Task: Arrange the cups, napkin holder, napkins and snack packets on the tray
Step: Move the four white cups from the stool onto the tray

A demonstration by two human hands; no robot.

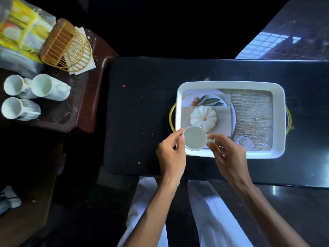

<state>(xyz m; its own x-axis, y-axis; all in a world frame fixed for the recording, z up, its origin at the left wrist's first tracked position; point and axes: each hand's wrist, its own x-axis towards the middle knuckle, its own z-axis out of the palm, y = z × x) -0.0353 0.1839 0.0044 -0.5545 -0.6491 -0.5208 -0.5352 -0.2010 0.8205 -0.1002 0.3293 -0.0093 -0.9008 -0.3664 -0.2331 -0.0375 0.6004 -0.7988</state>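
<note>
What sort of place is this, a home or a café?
Probably a home serving corner, though not certain: a white tray on a dark table, with white cups and a gold wire napkin holder waiting on a wooden side table.

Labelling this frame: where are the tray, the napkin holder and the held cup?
tray (279,122), head view, right rim.
napkin holder (70,49), head view, gold wire side.
held cup (195,140), head view, inside bottom.
</note>
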